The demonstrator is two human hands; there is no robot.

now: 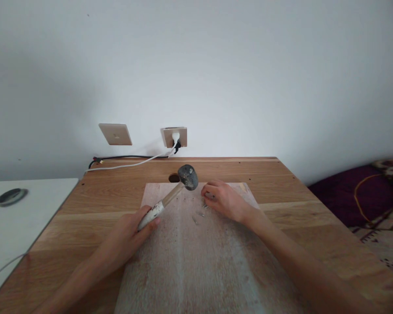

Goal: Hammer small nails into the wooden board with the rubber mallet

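My left hand (136,226) is wrapped round the white-taped grip of a rubber mallet (187,176). Its dark, scuffed head points up and to the right, over the far part of a pale wooden board (183,261). On that board, toward its far right, my right hand (221,198) is bent down with its fingertips drawn together; whatever is between them is too small to make out. A few thin metal nails (195,220) lie loose just left of and below those fingers. Several small dark dots mark the board near its far edge.
The board rests on a brown wooden table (85,205) with a round hole (174,178) near the back. A white cable (131,165) and a black one run along the wall to a socket (180,137). At left stands a white surface (29,218); purple fabric (356,192) lies at right.
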